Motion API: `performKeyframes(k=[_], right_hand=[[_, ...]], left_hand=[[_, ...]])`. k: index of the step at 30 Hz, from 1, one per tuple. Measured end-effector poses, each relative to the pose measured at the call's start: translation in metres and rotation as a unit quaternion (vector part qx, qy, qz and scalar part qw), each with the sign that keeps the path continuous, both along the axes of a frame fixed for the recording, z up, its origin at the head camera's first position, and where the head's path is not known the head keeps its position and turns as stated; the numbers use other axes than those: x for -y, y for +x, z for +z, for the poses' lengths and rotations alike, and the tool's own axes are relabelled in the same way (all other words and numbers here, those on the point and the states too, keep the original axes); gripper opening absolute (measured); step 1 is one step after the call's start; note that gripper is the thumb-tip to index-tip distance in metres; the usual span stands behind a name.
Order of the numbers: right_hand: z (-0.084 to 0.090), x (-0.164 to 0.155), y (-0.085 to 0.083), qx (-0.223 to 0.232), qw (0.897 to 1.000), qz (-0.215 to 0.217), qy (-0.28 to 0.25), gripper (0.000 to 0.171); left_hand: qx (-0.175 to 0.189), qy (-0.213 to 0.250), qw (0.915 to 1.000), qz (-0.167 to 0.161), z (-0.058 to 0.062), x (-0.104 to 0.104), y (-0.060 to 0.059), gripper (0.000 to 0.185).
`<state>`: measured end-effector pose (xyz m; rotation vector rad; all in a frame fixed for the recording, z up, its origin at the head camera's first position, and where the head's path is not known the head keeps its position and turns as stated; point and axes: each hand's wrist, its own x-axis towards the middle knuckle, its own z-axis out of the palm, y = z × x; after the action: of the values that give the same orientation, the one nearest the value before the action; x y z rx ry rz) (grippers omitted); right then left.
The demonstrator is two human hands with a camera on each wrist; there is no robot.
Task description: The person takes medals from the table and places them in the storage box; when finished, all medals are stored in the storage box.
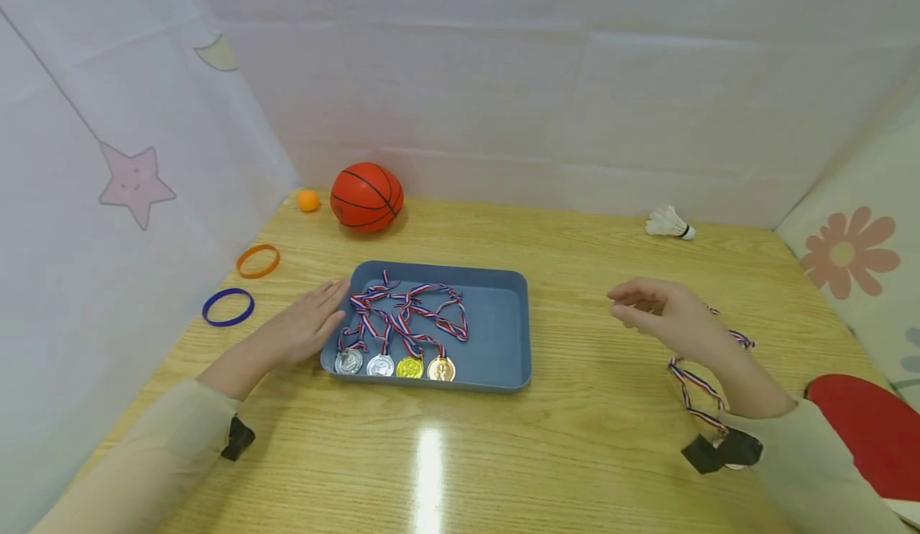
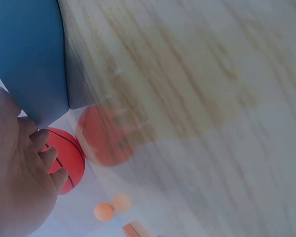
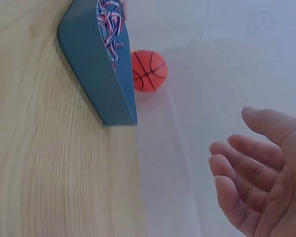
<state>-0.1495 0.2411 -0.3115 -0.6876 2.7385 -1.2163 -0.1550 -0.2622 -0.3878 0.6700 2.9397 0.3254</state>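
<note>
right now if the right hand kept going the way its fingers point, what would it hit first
The right hand points left across bare wooden table, so it would probably first meet the right wall of the blue plastic tray, though its height above the table is unclear.

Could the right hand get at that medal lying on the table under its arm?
Probably yes. The right hand is open and holds nothing, and the medal's striped ribbon lies loose on the table beneath the forearm, nothing covering it.

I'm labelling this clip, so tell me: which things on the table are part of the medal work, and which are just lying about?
In the work:
blue tray
four medals in it
ribboned medal under the right arm
left hand at the tray's left edge
right hand, holding nothing

Lying about:
basketball
small orange ball
orange ring
blue ring
shuttlecock
red paddle
</note>
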Motion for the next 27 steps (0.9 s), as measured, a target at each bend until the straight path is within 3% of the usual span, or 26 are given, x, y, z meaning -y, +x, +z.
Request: performKeyframes(k=[9, 15, 19, 23, 27], right_hand=[[-0.028, -0.068, 0.011, 0.014, 0.997, -0.017, 0.067, 0.026], [-0.047, -0.1, 0.02, 0.088, 0.99, 0.008, 0.106, 0.041], [-0.058, -0.114, 0.027, 0.152, 0.983, 0.006, 0.105, 0.049], [-0.066, -0.121, 0.033, 0.189, 0.977, 0.003, 0.102, 0.054], [-0.073, -0.125, 0.037, 0.196, 0.975, 0.006, 0.102, 0.057]], left_hand=[[0.002, -0.003, 1.0, -0.002, 0.001, 0.0, 0.001, 0.054], [0.001, -0.002, 1.0, -0.002, 0.0, 0.0, 0.0, 0.054], [-0.002, -0.004, 1.0, -0.002, 0.0, 0.0, 0.0, 0.054], [-0.001, -0.005, 1.0, 0.0, 0.001, 0.0, 0.0, 0.054], [0.001, -0.005, 1.0, 0.002, 0.001, -0.001, 0.001, 0.054]])
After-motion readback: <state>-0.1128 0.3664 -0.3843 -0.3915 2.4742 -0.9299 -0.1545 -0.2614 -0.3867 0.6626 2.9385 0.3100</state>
